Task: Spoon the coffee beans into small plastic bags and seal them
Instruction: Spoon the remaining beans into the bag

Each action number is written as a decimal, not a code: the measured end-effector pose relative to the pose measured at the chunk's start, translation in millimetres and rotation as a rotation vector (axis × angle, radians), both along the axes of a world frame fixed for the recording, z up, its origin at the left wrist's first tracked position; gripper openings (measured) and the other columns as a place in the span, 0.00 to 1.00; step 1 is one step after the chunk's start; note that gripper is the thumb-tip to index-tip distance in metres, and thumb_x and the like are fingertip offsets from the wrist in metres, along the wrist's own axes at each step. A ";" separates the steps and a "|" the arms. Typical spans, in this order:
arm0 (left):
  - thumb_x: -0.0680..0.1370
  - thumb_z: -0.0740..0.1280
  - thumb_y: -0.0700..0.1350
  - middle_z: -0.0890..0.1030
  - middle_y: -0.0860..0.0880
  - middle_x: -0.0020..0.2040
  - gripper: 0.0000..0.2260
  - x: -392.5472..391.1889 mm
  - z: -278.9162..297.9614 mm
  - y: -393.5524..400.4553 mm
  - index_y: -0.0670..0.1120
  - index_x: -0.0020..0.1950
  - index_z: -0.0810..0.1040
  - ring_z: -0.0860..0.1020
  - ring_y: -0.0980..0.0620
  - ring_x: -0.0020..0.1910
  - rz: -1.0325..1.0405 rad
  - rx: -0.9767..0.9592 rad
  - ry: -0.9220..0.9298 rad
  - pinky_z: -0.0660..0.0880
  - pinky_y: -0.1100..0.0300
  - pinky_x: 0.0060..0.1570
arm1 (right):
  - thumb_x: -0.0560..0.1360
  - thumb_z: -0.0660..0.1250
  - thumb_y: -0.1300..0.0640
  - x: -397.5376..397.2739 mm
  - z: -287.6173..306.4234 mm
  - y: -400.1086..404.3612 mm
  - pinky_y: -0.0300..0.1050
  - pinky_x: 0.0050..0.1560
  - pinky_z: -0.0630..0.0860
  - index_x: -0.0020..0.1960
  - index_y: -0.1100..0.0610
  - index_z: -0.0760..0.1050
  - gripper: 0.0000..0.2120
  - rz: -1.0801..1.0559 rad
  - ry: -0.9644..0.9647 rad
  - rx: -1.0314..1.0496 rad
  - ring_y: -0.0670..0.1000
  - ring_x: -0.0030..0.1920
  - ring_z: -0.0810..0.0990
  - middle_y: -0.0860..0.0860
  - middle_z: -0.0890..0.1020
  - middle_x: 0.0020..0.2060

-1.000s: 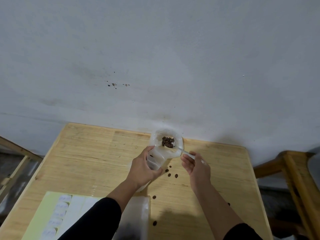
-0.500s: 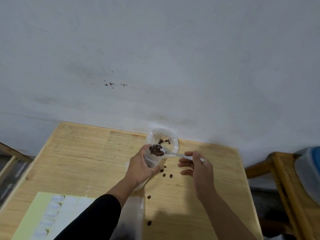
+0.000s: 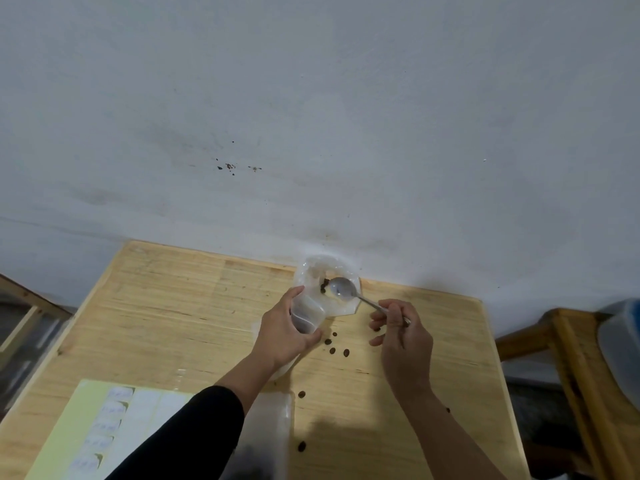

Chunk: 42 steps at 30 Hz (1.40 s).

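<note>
My left hand grips a small clear plastic bag held open, with dark beans at its bottom. My right hand pinches the handle of a metal spoon. The spoon's bowl is empty and hovers over a clear plastic container at the table's far edge, where a few coffee beans remain. Loose beans lie scattered on the wooden table between my hands and nearer me.
A yellow sheet of white stickers lies at the near left. Another clear bag with beans lies near my left forearm. A wooden chair with a blue-lidded tub stands right. A grey wall rises behind.
The spoon, full of beans over the bag's mouth half a second ago, is now empty and back over the container. The beans went into the bag.
</note>
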<state>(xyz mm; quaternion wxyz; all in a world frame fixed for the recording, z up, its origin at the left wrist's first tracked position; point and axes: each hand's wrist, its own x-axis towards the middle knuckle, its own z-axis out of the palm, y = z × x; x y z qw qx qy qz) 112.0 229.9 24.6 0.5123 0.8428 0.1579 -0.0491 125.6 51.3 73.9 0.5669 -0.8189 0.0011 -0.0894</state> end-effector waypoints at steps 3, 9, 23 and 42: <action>0.65 0.77 0.52 0.75 0.53 0.61 0.39 -1.1 1.0 -0.4 0.55 0.71 0.63 0.72 0.55 0.61 -0.003 0.004 -0.010 0.67 0.67 0.56 | 0.80 0.56 0.57 2.0 -22.3 3.4 0.38 0.35 0.78 0.50 0.56 0.75 0.10 -0.019 -0.030 -0.174 0.45 0.37 0.79 0.50 0.80 0.37; 0.65 0.76 0.54 0.72 0.55 0.65 0.38 -3.8 7.4 -3.1 0.54 0.71 0.64 0.67 0.62 0.60 -0.042 -0.011 -0.040 0.64 0.68 0.57 | 0.78 0.54 0.55 0.4 -51.7 17.3 0.37 0.31 0.71 0.52 0.64 0.76 0.17 0.048 -0.122 -0.534 0.53 0.32 0.80 0.56 0.80 0.41; 0.65 0.77 0.53 0.69 0.62 0.58 0.38 -2.6 7.3 0.1 0.54 0.71 0.64 0.67 0.66 0.58 -0.070 -0.020 -0.029 0.62 0.83 0.47 | 0.81 0.52 0.54 18.6 -59.7 39.7 0.46 0.43 0.80 0.60 0.56 0.71 0.14 -0.194 0.281 -0.053 0.54 0.48 0.81 0.51 0.80 0.49; 0.62 0.78 0.50 0.75 0.57 0.60 0.34 1.1 6.6 -1.9 0.68 0.61 0.65 0.73 0.58 0.62 -0.049 -0.110 -0.106 0.71 0.63 0.61 | 0.81 0.55 0.58 24.8 -53.4 18.4 0.42 0.36 0.80 0.51 0.59 0.75 0.11 -0.233 0.572 0.582 0.54 0.44 0.83 0.58 0.82 0.44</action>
